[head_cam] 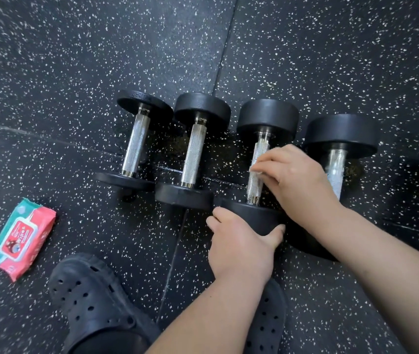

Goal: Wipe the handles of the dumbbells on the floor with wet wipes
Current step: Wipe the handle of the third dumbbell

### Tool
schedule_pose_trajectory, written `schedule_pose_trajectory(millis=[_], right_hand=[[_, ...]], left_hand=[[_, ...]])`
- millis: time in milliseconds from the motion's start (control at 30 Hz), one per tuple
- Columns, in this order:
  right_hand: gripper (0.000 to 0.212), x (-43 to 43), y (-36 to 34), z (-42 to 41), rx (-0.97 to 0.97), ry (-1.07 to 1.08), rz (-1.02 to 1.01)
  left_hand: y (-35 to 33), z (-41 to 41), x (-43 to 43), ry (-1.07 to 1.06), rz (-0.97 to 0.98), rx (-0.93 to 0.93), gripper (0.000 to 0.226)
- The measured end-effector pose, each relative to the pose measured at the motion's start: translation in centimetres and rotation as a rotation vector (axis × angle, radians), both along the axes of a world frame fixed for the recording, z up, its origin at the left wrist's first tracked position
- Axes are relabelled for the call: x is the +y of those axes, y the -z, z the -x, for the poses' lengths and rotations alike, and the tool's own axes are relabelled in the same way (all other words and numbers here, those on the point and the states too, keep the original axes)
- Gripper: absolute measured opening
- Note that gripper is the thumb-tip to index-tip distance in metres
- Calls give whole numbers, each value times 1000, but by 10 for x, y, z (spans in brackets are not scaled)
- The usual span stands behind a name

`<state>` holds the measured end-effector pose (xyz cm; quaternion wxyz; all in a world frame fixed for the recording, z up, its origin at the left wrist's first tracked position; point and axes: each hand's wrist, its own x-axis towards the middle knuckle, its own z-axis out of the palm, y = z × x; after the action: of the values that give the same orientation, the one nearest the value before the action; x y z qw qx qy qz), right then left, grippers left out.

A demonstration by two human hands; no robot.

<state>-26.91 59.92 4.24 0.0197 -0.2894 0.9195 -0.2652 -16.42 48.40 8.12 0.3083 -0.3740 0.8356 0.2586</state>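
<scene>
Dumbbell handle (254,190), third in the row on the floor (75,98), is where I'm working. My right hand (295,175) pinches a wet wipe (254,171) against the knurling, and my left hand (239,241) grips the near head (251,215), I judge to stop it rolling. I'd wrap the wipe right round and stroke end to end, turning the bar. The second dumbbell (193,154) lies just left, and the wipes pack (20,238) is well beyond it.

We see a black, white-flecked rubber floor (331,60) crossed by tile seams, bearing side by side a first dumbbell (135,146), second dumbbell (193,154), third dumbbell (267,118) and fourth dumbbell (341,134), a wet wipes pack (20,238) well apart to their left, and a left clog (93,297) and right clog (267,318) nearest us.
</scene>
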Motion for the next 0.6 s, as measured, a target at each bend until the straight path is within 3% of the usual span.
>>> schedule_pose_trajectory(millis=[67,233,333,600], right_hand=[[13,0,1,0,-4,15,13],[10,6,1,-7,-82,-181,42],[14,2,-2,-1,-96,-130,48],[18,-25,-19,22,-183,-207,-279]], left_hand=[[0,1,0,1,-1,-8,97],[-1,1,-1,-15,-25,-5,97],[-2,1,0,-11,-20,-7,96],[-2,0,0,-13,-22,-1,98]])
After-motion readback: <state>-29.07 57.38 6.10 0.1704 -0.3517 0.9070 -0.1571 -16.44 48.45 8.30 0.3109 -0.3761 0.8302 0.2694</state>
